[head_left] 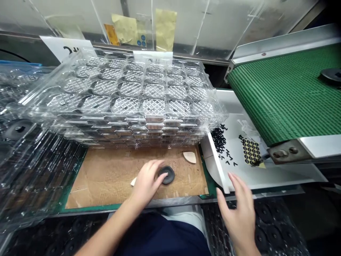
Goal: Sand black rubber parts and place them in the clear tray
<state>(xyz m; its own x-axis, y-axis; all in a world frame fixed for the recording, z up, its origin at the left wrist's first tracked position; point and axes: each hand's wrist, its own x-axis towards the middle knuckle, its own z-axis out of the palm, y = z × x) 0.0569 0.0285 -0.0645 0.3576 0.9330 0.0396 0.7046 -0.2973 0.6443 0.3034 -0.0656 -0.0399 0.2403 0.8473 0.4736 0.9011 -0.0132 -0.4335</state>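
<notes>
My left hand [147, 181] is over the cardboard sheet [106, 170], its thumb and fingers closed on the left side of a round black disc-shaped part [168, 177] with a raised rim. The thumb lies across the disc, while the other fingertips are partly hidden behind it. My right hand [238, 209] hovers near the front edge of the white tray [261, 179], thumb and fingers apart with nothing between them. A pale wedge-shaped piece [189, 157] lies at the right of the cardboard, and another pale bit [133, 181] shows beside my left hand.
Stacked clear plastic trays [144, 99] stand behind the cardboard. Small black pieces [220, 140] and a yellow sheet of round black stickers [252, 151] lie in the white tray. A green conveyor belt [287, 92] overhangs it, carrying a dark part [331, 75]. More clear trays [29, 160] are on the left.
</notes>
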